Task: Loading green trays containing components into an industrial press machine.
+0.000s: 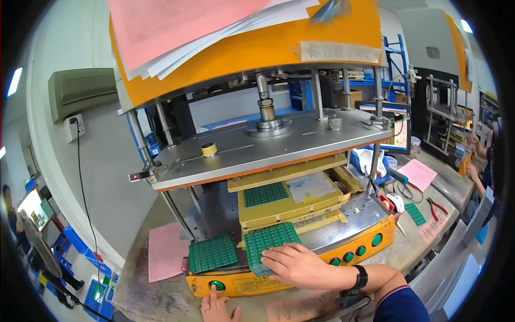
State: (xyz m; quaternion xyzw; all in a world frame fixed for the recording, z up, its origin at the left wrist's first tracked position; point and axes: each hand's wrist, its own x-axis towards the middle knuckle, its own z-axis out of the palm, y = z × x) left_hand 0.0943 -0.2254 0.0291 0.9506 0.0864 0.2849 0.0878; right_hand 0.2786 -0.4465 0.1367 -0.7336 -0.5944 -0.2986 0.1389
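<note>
A workshop is filling the frame, with a grey worn surface point(161, 290) running across the lower part and an orange-fronted press machine point(279, 161) sitting on it at the centre. Pink and white paper sheets point(193, 32) are lying on the machine's orange top at the upper middle. A steel press plate point(257, 150) is hanging on columns above a yellow fixture point(292, 201) that is carrying a small green board panel and a pale sheet.

The right hand point(300, 265), entering from the lower right with a black wristband point(360, 277), is lying flat with fingers spread on a green circuit panel point(268, 241) at the machine's front ledge, lower centre; its grip is released, pressing down on the panel rather than closing around it. A second green circuit panel point(213, 253) is lying just beside it to the left, apart from either hand.

The left hand point(219, 308), at the bottom edge, is pointing one finger up at the green push button point(216, 285) on the orange front panel, the fingertip touching or just below it; the other fingers are curled in and holding nothing.

A row of green buttons point(357, 251) is curving along the machine's front to the right. Further right, a pink sheet point(417, 174), red-handled pliers point(437, 206) and another small green board point(414, 213) are lying on the surface. Another pink sheet point(166, 252) is lying at the machine's left.
</note>
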